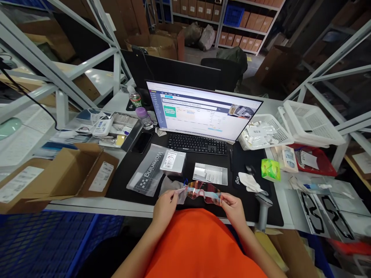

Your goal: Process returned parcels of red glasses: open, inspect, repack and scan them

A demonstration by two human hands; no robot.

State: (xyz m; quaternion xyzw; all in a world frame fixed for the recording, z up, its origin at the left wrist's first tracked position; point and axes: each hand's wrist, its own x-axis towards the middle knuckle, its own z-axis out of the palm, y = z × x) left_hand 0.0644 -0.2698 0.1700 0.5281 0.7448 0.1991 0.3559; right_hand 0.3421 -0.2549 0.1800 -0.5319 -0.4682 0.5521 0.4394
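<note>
Between my two hands is a mirrored, reddish sunglasses lens (204, 192) with a notch for the nose. My left hand (165, 206) pinches its left end, where a crumpled translucent wrapper (182, 197) hangs beside the fingers. My right hand (232, 206) grips the opposite end between thumb and fingers. Just beyond the lens lies an open silver-white box (210, 174). Left of that stands a closed small box (173, 162) with a printed label. A clear printed pouch (146, 175) lies flat further left.
A monitor (203, 110) and keyboard (198, 144) stand behind. On the right are a barcode scanner (263, 210), a green tissue pack (270, 170) and white baskets (268, 133). An open cardboard box (66, 173), a phone (142, 142) and a purple-capped bottle (144, 117) are on the left.
</note>
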